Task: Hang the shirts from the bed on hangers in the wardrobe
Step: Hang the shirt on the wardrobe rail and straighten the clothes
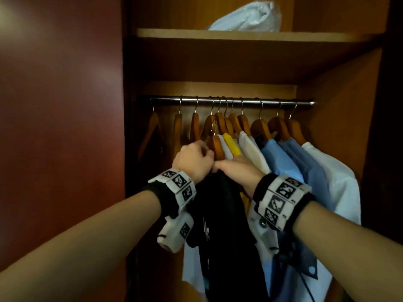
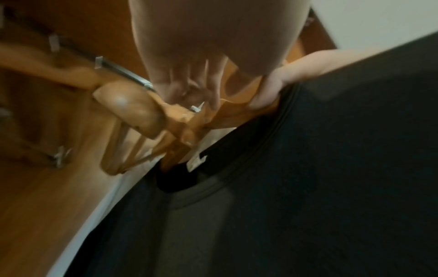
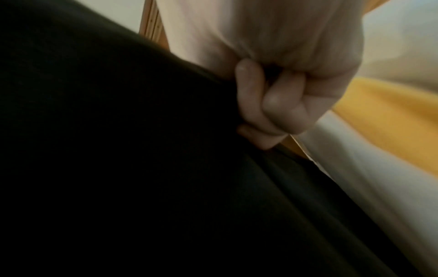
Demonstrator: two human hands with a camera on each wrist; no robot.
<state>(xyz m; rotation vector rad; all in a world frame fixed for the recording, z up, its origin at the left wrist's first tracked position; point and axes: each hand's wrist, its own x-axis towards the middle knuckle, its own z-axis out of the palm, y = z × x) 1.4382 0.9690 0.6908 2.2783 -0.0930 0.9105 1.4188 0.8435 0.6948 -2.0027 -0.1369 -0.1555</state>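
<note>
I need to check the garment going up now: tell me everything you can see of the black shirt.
The black shirt is dark knit fabric with a ribbed collar and a pale print low on its front. It hangs limp in front of the white and yellow shirts, with a wooden hanger entering its neck opening. The right hand bunches its shoulder fabric; the left hand works at the hanger beside it.

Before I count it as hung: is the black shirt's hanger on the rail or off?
Off. Its hook sits below the rail, hanger and black shirt held by both hands.
</note>
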